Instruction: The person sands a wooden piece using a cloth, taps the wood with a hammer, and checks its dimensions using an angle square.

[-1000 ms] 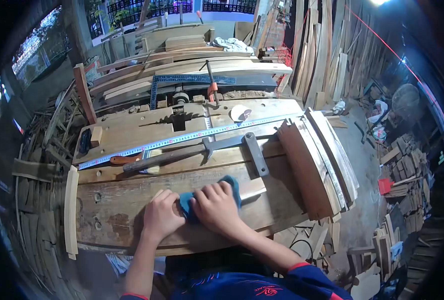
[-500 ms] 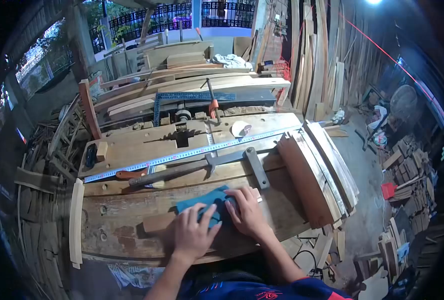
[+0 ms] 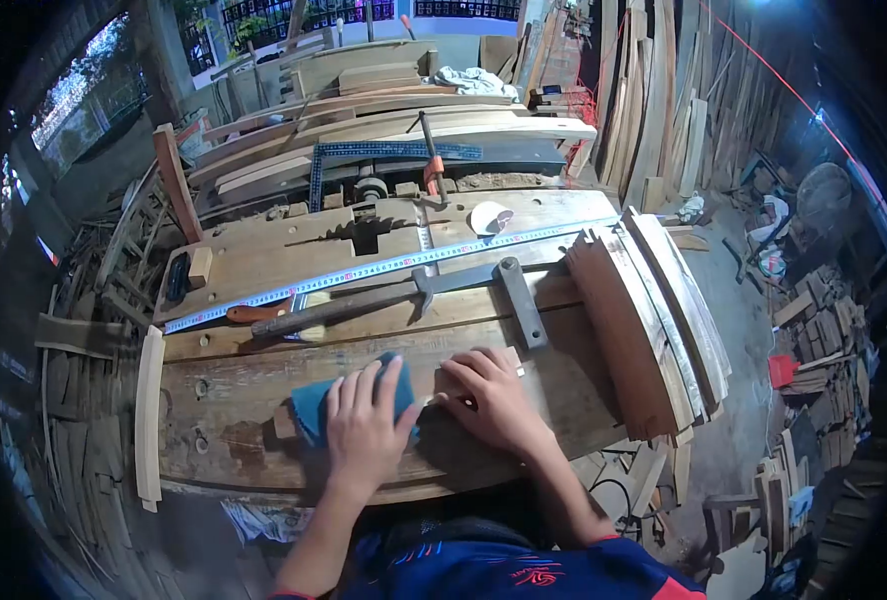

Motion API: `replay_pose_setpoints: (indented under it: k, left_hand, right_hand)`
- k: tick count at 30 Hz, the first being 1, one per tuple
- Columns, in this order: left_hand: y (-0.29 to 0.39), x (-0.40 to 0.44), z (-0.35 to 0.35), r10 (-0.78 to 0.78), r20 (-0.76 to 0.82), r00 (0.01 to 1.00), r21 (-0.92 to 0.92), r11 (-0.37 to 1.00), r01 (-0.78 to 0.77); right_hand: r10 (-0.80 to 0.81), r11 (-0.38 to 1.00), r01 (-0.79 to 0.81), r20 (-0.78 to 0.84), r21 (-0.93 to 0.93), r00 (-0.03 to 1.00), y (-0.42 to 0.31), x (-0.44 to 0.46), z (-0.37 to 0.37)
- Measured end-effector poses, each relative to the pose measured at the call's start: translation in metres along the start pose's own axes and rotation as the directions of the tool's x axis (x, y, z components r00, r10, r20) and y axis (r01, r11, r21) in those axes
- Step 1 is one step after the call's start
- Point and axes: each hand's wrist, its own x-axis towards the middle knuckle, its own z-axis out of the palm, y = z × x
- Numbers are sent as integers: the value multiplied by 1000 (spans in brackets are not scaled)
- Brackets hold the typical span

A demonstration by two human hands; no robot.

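Left hand (image 3: 362, 418) laid flat over blue cloth (image 3: 309, 405), can't tell if gripping; right hand (image 3: 494, 395) grips wood piece (image 3: 284, 422) near its right end, by worktop (image 3: 264, 375) near edge. Wiping looks mid-job; share done or left unclear.

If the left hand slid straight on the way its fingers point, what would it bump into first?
The left hand would probably meet the long tool's handle first, though depth is hard to judge.

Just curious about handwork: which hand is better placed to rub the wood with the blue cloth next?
Probably the left hand: it lies on the blue cloth. The right hand is off it, near the right end of the wood piece.
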Motion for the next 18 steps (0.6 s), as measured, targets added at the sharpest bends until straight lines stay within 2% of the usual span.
replay_pose_setpoints:
  k: [3, 9, 13, 16, 18]
  left_hand:
    - [-3, -3, 2, 44, -17, 999, 32, 999, -43]
    - [-74, -43, -34, -129, -100, 987, 136, 981, 142]
    - [-53, -30, -20, -124, -109, 986, 183, 973, 143]
    - [-20, -15, 5, -1, -121, 993, 115, 993, 15]
    - [-8, -7, 11, -9, -124, 992, 67, 998, 17]
  right_hand:
    - [14, 1000, -13, 13, -13, 1000, -2, -1, 0]
    - [3, 1000, -3, -7, -29, 1000, 2, -3, 7]
    - [-5, 998, 6, 16, -58, 1000, -2, -2, 4]
    - [-14, 999, 14, 19, -41, 1000, 3, 1, 5]
    - [1, 1000, -1, 18, -24, 1000, 3, 0, 4]
